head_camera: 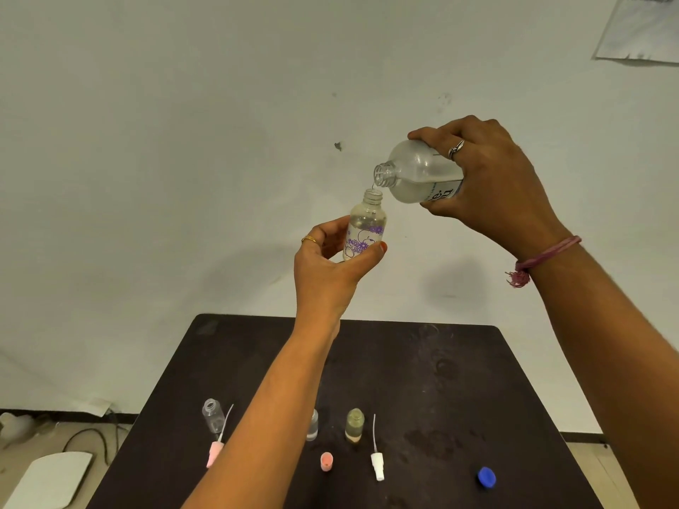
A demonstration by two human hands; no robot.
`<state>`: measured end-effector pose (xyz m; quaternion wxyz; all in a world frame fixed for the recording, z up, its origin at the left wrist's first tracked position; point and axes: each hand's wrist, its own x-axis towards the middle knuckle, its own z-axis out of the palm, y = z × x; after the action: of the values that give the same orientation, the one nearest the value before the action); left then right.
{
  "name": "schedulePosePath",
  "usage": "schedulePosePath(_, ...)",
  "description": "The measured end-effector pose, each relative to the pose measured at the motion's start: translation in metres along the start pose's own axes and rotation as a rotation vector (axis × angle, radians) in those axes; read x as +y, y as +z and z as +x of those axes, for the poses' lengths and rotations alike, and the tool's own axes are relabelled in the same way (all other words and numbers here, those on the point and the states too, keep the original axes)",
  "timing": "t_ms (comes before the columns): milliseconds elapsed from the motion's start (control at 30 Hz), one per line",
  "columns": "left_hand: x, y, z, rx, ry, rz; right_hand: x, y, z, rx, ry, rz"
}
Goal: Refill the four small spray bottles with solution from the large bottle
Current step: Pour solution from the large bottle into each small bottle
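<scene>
Above the far edge of the dark desk (422, 361), both hands are raised in front of the pale wall. The left hand (330, 266) holds a small spray bottle (365, 225) with purple flower print upright, thumb and fingers curled round its lower half; its neck is open. The right hand (496, 185) grips the large bottle (415, 174) round its body, fingers clamped over the top and thumb beneath, tilted so its open mouth points down and left, just above the small bottle's neck. A thin thread of clear liquid runs between the two mouths.

Near the desk's front edge stand three more small bottles: a clear one (213, 416) toward the left, uncapped; one (312, 426) partly hidden behind the left forearm; and a cloudy yellowish one (354, 426) just right of it. A pink spray head (215, 451) lies by the clear bottle, a pink cap (326, 461) stands in front of the middle bottles, a white spray head (377, 464) lies to the right, and a blue cap (487, 476) sits toward the front right corner.
</scene>
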<state>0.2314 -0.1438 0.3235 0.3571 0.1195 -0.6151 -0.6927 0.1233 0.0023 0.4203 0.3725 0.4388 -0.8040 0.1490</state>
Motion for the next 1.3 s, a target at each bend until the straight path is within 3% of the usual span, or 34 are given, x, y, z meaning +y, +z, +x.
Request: schedulePosePath(1300,-0.0034,-0.0009,0.0007,0.004,-0.004,0.011,0.0039,0.0048,0.0015,0.008,-0.014,-0.017)
